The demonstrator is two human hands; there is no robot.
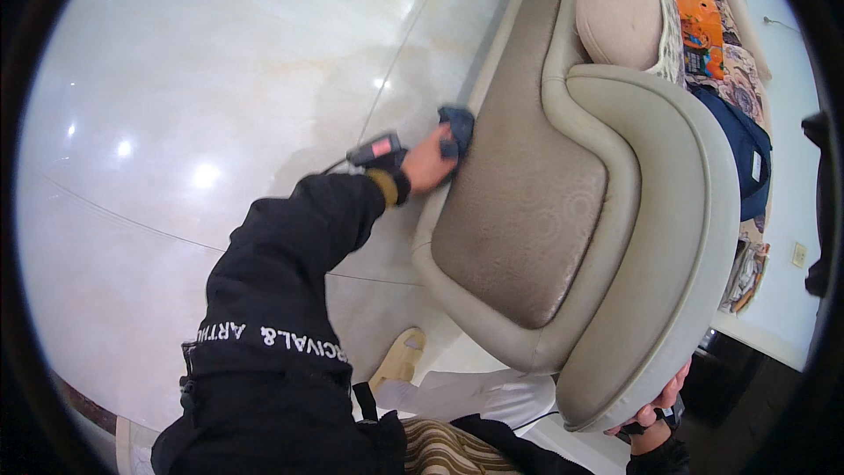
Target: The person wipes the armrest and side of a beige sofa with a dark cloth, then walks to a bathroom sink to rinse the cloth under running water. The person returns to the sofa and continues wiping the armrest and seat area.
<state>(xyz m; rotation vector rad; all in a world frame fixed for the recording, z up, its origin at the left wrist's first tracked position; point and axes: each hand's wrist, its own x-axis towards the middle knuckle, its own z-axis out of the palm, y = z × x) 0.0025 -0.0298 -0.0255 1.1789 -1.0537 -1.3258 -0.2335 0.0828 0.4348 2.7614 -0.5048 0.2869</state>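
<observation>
My left hand (pixel 428 161) is closed on a dark blue cloth (pixel 457 128) and holds it against the pale lower edge of a sofa, beside the tiled floor; the hand is slightly blurred. The sofa's brown-grey panel (pixel 521 204) lies just right of the cloth, framed by beige piping. A thick, curved beige armrest (pixel 679 211) rises beyond it. At the lower right, my right hand (pixel 659 402) rests with its fingers around the near end of this armrest. Part of that hand is hidden behind the padding.
Shiny pale tiles (pixel 198 79) cover the floor at left. A pinkish cushion (pixel 620 6), an orange printed package (pixel 700 30) and a navy bag (pixel 742 145) lie on the sofa. Dark furniture (pixel 732 382) stands at lower right. My foot wears a yellow slipper (pixel 399 356) near the sofa's corner.
</observation>
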